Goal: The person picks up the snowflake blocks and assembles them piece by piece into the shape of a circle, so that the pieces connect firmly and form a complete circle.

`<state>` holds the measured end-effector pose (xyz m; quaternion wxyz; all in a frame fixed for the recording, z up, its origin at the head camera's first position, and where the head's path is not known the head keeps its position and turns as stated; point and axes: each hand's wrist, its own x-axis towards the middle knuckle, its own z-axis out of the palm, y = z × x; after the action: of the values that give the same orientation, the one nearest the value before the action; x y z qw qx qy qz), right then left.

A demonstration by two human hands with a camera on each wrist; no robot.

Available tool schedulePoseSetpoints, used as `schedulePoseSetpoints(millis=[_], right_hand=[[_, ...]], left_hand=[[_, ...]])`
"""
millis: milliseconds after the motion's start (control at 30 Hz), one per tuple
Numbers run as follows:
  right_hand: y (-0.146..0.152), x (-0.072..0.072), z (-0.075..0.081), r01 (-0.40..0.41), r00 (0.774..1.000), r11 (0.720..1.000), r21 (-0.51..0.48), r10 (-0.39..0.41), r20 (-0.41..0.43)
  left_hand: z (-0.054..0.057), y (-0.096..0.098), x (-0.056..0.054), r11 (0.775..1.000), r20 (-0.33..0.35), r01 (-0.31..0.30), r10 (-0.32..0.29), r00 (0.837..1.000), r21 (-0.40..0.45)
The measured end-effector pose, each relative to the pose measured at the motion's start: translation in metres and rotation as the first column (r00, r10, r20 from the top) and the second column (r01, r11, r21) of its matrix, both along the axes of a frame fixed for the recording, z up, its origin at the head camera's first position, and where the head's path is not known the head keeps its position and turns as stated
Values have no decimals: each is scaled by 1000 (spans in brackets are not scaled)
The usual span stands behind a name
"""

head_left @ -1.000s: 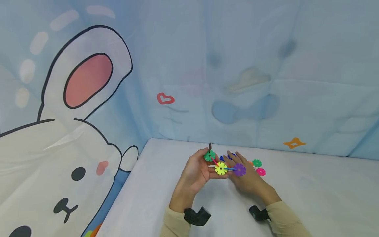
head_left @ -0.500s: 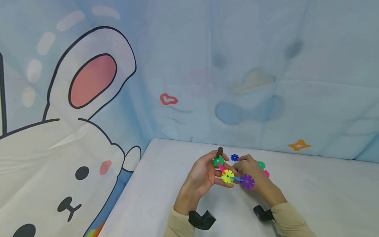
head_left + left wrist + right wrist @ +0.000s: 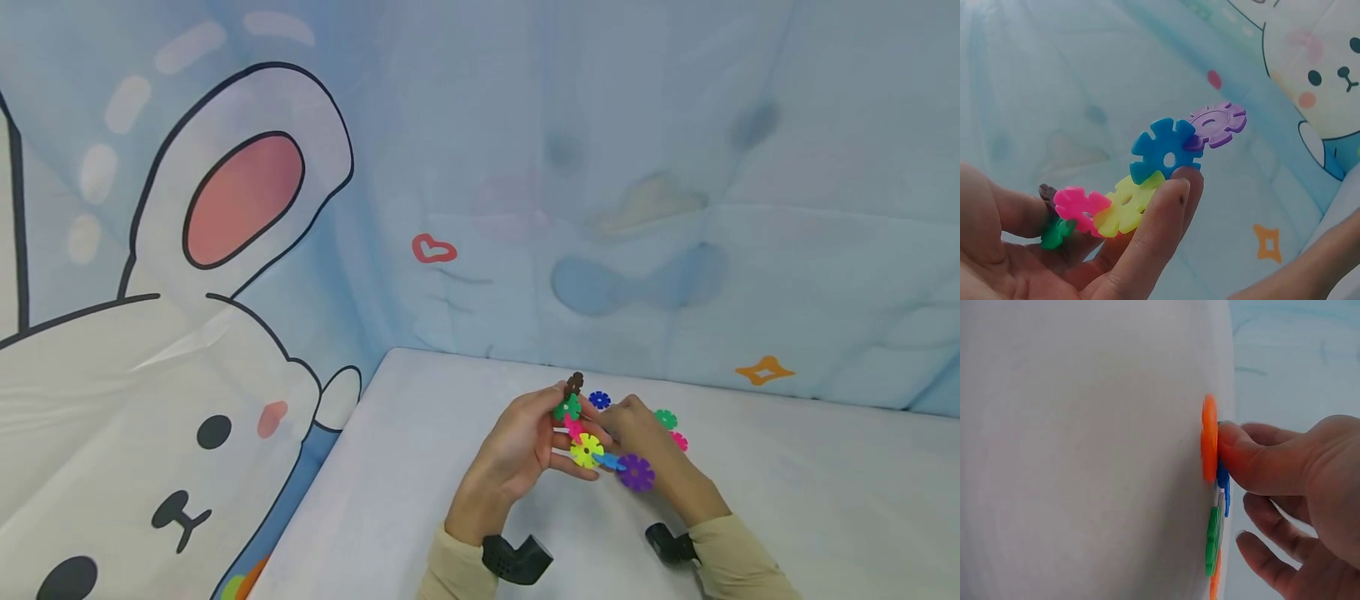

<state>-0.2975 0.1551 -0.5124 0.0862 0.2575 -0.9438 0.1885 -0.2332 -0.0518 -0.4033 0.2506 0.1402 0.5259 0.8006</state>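
A chain of flower-shaped plastic discs is held by my left hand (image 3: 517, 446), its fingers bent round one end. In the left wrist view it runs from a brown disc (image 3: 1047, 195) and a green disc (image 3: 1057, 233) through a pink disc (image 3: 1080, 206), a yellow disc (image 3: 1124, 209) and a blue disc (image 3: 1166, 150) to a purple disc (image 3: 1221, 125). My right hand (image 3: 648, 442) is low over the table, fingers bent. Its thumb touches an orange disc (image 3: 1209, 437), with a dark blue disc (image 3: 1222, 476) just behind. Whether it pinches a disc is hidden.
On the white table (image 3: 375, 467) lie a loose dark blue disc (image 3: 599, 400), a green disc (image 3: 666, 418) and a pink disc (image 3: 679, 441) around the right hand. A printed cloth (image 3: 480, 167) hangs behind the table and to its left.
My right hand has drawn its spread fingers in and bent them at the loose discs, uncovering a dark blue one. My left hand has tilted the chain, its purple end now lower.
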Motion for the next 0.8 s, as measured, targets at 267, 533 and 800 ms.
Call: schedulePoseSetpoints(millis=[267,533,800], right_hand=[[9,5,8,77,980,992,-105,-56,192],[27,28,50,84,993,891,-446,-112,-37],[25,60,102,135,991,744,-655,-112,77]], left_hand=[[3,0,2,1000,-5,7,-7,1000,-15],[5,2,5,999,-10,23,-23,1000,-31],[6,4,9,996,-46,22,-26,999,-90]])
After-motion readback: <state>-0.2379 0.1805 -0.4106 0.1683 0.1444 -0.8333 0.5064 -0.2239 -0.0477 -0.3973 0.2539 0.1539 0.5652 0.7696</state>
